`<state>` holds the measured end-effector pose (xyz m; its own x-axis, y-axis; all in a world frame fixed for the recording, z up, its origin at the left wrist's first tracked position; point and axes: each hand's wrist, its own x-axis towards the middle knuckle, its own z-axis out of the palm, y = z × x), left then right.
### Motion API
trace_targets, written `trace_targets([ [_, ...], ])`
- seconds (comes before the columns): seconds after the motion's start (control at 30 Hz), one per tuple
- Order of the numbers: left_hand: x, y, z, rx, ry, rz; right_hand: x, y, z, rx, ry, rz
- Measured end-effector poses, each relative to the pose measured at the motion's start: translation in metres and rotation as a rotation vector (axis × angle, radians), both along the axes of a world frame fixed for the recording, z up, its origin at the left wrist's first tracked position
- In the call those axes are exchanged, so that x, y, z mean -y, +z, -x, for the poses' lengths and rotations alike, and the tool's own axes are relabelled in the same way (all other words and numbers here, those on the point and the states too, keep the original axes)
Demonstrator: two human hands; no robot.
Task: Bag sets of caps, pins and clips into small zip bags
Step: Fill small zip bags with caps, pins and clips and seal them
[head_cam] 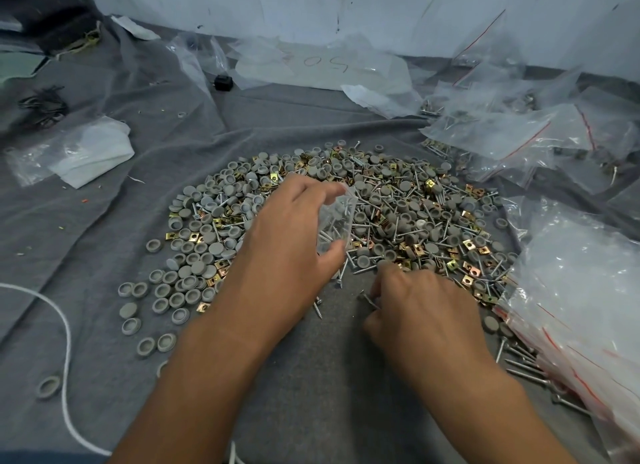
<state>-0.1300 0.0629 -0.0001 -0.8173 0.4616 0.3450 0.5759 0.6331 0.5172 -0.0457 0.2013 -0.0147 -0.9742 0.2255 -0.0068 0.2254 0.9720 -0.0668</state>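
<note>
A person's right hand [420,311] works the near edge of a heap on grey cloth [311,377], fingers curled and pinching a loose screw [370,301]; the left hand [294,235], just beyond it, grips a small clear zip bag [335,221] between thumb and fingers, screws visible inside, the bag held over the middle of the heap. A white cord [65,342] loops along the near left. Around the hands spread grey round caps [194,276], thickest on the left, mixed with brass-coloured square clips [221,266] and long silver screws [391,221] toward the right. A stack of red-striped zip bags [571,307] lies at the right edge, partly over more screws. Farther back on the right sit filled zip bags [502,134] of the same parts; on the left, a folded white cloth [93,151] on clear plastic. At the far wall [346,6] lies a large plastic bag [322,65] with handwritten red marks, seen upside down, seemingly "50"; the rest cannot be read
</note>
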Motion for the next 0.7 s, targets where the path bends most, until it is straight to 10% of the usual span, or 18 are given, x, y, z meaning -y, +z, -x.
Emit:
trace_targets([
  [0.3, -0.004, -0.002, -0.001, -0.006, -0.013, 0.027, -0.034, 0.026, 0.018, -0.625, 0.164, 1.158],
  [0.7, -0.006, 0.003, -0.005, 0.039, -0.033, -0.013, -0.010, 0.019, 0.031, -0.725, 0.195, 0.925],
])
